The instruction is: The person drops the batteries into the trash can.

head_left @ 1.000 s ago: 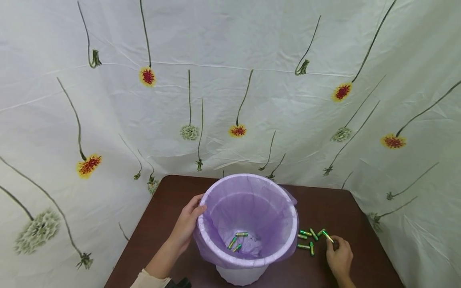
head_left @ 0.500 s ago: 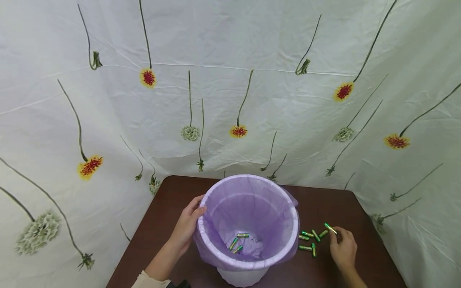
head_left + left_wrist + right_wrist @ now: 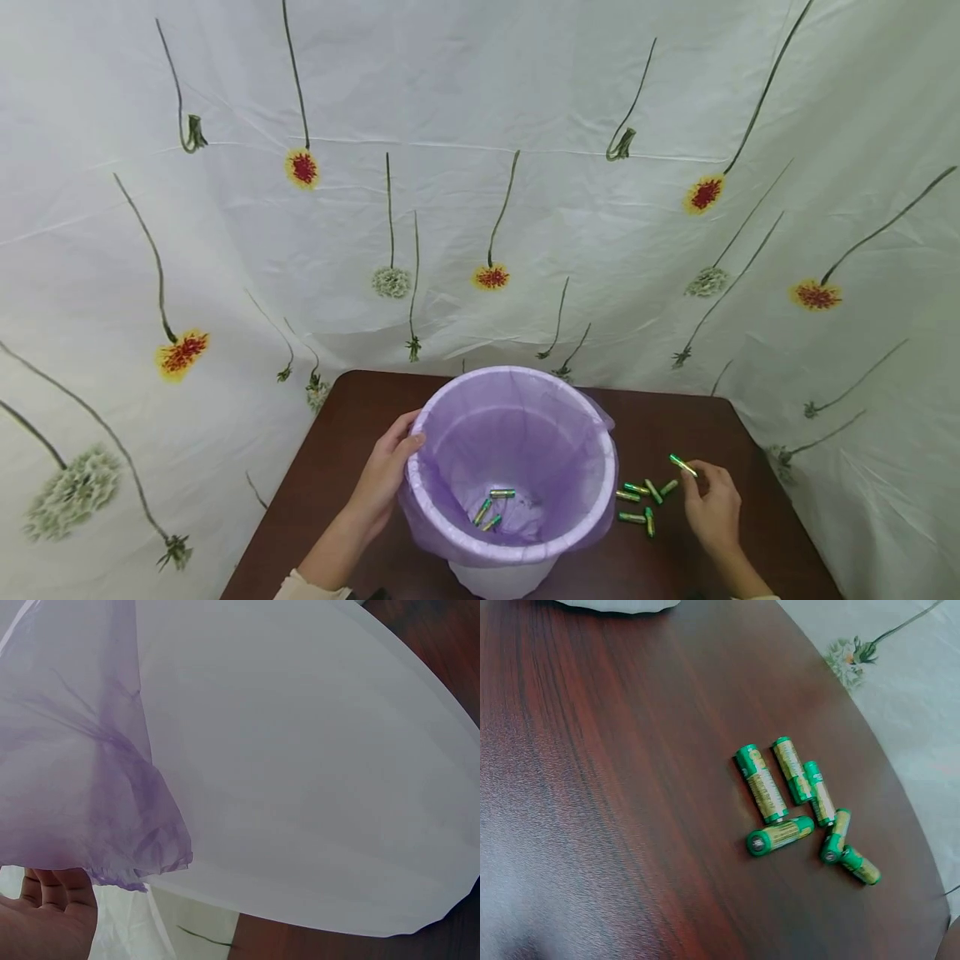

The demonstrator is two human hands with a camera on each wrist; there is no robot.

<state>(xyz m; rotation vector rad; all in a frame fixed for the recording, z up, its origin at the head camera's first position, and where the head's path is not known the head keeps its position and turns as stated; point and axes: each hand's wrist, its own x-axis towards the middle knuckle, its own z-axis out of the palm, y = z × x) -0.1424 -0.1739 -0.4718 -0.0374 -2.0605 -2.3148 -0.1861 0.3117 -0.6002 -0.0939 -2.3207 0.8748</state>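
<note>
A white trash bin (image 3: 502,577) with a purple bag liner (image 3: 517,425) stands on the table. My left hand (image 3: 381,479) grips its left rim, thumb over the edge. In the left wrist view, curled fingers (image 3: 56,892) show under the liner's hanging edge, beside the bin's white wall (image 3: 300,772). My right hand (image 3: 715,504) pinches a green and gold battery (image 3: 683,465) between thumb and fingers, to the right of the bin. Several loose batteries (image 3: 761,784) lie in a cluster close by on the table. Inside the bin, 3 batteries (image 3: 502,493) rest on the liner.
The dark wood table (image 3: 382,387) has rounded corners. White cloth (image 3: 465,100) printed with flowers hangs behind it and along both sides. In the right wrist view, the bin's white base (image 3: 619,604) shows at the top edge.
My right hand has lifted a battery from the cluster and drawn it slightly up and away from the others. The left hand keeps its grip on the rim.
</note>
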